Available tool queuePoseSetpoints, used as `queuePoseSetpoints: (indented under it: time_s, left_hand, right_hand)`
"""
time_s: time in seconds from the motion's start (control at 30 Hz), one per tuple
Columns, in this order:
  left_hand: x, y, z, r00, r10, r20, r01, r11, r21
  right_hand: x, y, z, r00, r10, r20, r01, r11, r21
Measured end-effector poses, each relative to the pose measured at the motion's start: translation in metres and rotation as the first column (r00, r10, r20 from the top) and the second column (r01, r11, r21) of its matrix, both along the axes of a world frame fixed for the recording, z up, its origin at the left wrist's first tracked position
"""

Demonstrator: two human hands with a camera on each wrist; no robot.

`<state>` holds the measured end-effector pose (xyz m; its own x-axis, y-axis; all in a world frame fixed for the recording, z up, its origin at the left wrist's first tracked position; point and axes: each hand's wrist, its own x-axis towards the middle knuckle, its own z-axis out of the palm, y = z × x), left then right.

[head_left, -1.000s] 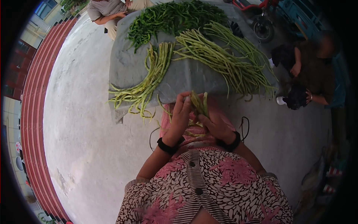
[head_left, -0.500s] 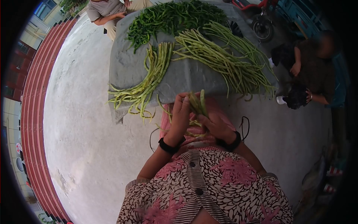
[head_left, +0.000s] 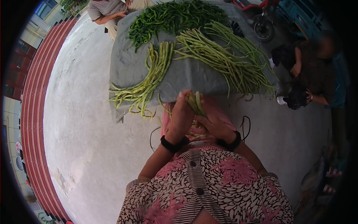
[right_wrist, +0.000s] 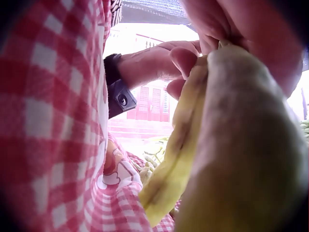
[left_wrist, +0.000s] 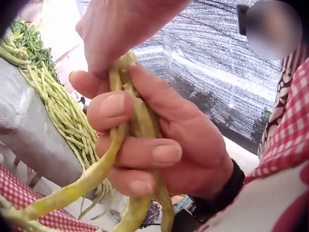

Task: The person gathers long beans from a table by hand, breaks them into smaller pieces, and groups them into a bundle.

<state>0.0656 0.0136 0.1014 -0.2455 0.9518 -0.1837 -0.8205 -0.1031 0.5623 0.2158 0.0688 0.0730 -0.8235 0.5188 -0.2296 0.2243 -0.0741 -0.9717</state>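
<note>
Both hands meet over my lap around a small bunch of yellow-green long beans (head_left: 195,103). My left hand (head_left: 181,112) wraps the bunch from the left, its fingertips near the bean tips. My right hand (head_left: 213,125) grips the bunch lower down. In the left wrist view the right hand (left_wrist: 159,145) curls its fingers round several beans (left_wrist: 137,116), and the left hand (left_wrist: 125,24) pinches them from above. The right wrist view shows one yellow bean (right_wrist: 176,159) very close and the left hand (right_wrist: 159,60) behind it.
A grey covered table (head_left: 126,67) stands ahead with a row of long beans (head_left: 149,82), a bigger pile (head_left: 223,59) and dark green peppers (head_left: 167,16). A red checked cloth (head_left: 220,108) covers my lap. One person (head_left: 317,71) squats at the right, another (head_left: 106,9) sits beyond the table.
The bunch has tipped a little to the left and sunk lower between the hands. My left hand has slid up so its fingers cover more of the beans.
</note>
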Motion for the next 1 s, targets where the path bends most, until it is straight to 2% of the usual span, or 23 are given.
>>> queuePoseSetpoints:
  time_s: [0.07, 0.17, 0.23, 0.27, 0.33, 0.4, 0.47, 0.5, 0.57, 0.6, 0.67, 0.7, 0.73, 0.77, 0.8, 0.87, 0.97, 1.0]
  left_hand:
    - [0.005, 0.000, 0.001, 0.988, 0.033, -0.151, -0.034, 0.999, -0.005]
    - [0.002, -0.001, -0.010, 0.990, -0.026, -0.135, 0.025, 1.000, -0.008]
    - [0.000, -0.003, -0.012, 0.998, -0.037, -0.041, 0.038, 0.999, 0.039]
    - [-0.002, -0.003, -0.013, 0.999, -0.042, 0.003, 0.042, 0.997, 0.064]
    - [-0.004, -0.003, -0.018, 0.997, -0.051, 0.061, 0.048, 0.997, 0.059]
    - [-0.007, -0.002, -0.019, 0.990, -0.073, 0.119, 0.065, 0.995, 0.069]
    - [-0.010, -0.001, -0.019, 0.977, -0.109, 0.181, 0.094, 0.991, 0.092]
    - [-0.014, 0.000, -0.021, 0.974, -0.157, 0.161, 0.147, 0.986, 0.074]
    - [-0.023, 0.008, -0.023, 0.959, -0.254, 0.124, 0.251, 0.967, 0.037]
    - [-0.028, 0.013, -0.017, 0.966, -0.260, 0.014, 0.260, 0.964, -0.055]
    - [-0.042, 0.023, -0.003, 0.935, -0.291, -0.202, 0.243, 0.941, -0.234]
    - [-0.055, 0.032, -0.013, 0.814, -0.281, -0.508, 0.134, 0.942, -0.307]
    - [-0.074, 0.043, -0.041, 0.597, -0.273, -0.755, 0.004, 0.941, -0.337]
    - [-0.091, 0.053, -0.064, 0.307, -0.266, -0.914, -0.129, 0.939, -0.318]
    - [-0.103, 0.059, -0.081, 0.079, -0.270, -0.960, -0.248, 0.927, -0.281]
    - [-0.123, 0.072, -0.099, -0.368, -0.302, -0.879, -0.443, 0.888, -0.119]
    - [-0.131, 0.073, -0.093, -0.517, -0.470, -0.716, -0.476, 0.853, -0.216]
    - [-0.131, 0.075, -0.092, -0.538, -0.460, -0.706, -0.480, 0.856, -0.192]
  right_hand:
    - [0.000, -0.001, 0.006, 1.000, 0.001, -0.025, -0.001, 1.000, -0.020]
    - [0.000, -0.003, 0.000, 0.997, -0.012, -0.078, 0.011, 1.000, -0.010]
    - [-0.005, -0.003, -0.009, 0.982, -0.038, -0.187, 0.080, 0.972, 0.220]
    - [-0.010, -0.002, -0.013, 0.960, -0.039, -0.278, 0.159, 0.892, 0.423]
    - [-0.013, 0.001, -0.012, 0.977, 0.008, -0.213, 0.130, 0.766, 0.629]
    - [-0.002, 0.007, -0.003, 0.992, 0.058, 0.107, -0.114, 0.758, 0.642]
    - [-0.006, -0.002, 0.008, 0.999, -0.010, -0.054, 0.029, 0.929, 0.368]
    - [-0.007, -0.005, 0.014, 0.991, -0.062, -0.121, 0.086, 0.975, 0.205]
    - [-0.004, -0.001, 0.025, 1.000, 0.005, -0.019, -0.006, 0.999, -0.042]
    - [-0.003, 0.001, 0.031, 0.999, 0.047, 0.025, -0.042, 0.985, -0.165]
    - [0.000, 0.001, 0.046, 0.999, 0.037, 0.001, -0.036, 0.989, -0.141]
    - [0.002, 0.001, 0.052, 0.999, 0.030, -0.012, -0.032, 0.992, -0.126]
    - [0.003, 0.001, 0.057, 0.999, 0.023, 0.041, -0.019, 0.994, -0.105]
    - [0.003, 0.000, 0.061, 0.996, 0.013, 0.094, -0.005, 0.997, -0.082]
    - [0.004, -0.001, 0.063, 0.989, -0.001, 0.146, 0.010, 0.998, -0.059]
    - [0.006, -0.001, 0.043, 0.993, 0.003, 0.119, 0.006, 0.997, -0.078]
    - [0.006, -0.002, 0.031, 0.998, 0.010, 0.055, -0.002, 0.990, -0.140]
    - [0.005, -0.002, 0.031, 0.999, 0.013, 0.030, -0.007, 0.986, -0.167]
